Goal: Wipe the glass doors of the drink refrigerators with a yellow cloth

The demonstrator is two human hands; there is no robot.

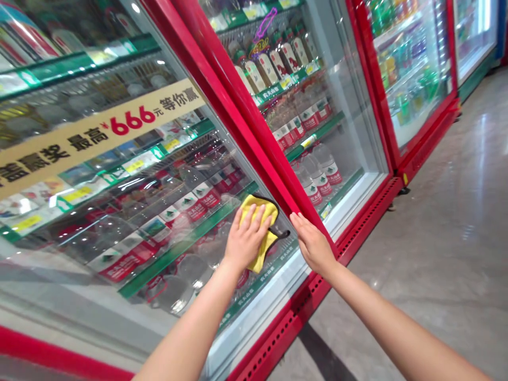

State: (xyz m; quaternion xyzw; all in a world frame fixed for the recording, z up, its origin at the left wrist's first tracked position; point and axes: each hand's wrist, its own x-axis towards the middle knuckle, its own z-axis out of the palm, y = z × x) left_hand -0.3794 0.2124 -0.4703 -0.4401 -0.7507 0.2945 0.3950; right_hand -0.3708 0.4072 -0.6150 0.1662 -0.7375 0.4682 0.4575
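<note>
Under my left hand [248, 233] a yellow cleaning cloth [259, 260] with a dark edge is pressed against the glass door [222, 182] of a red-framed drinks cooler. The fingers lie over the cloth, near the lower right corner of the pane. My right hand [313, 242] rests on the red door frame [273, 182] to the right of the cloth, its fingers stretched out and holding nothing. Behind the glass, bottles with red and white labels [200, 201] stand on the shelves.
A beige banner [99, 129] with printed characters crosses the left pane. To the right, a second door shows shelves of bottles [293, 55], and more coolers [413, 74] continue the row. A red vented base [273, 338] runs along the bottom, beside the shiny grey floor [428, 254].
</note>
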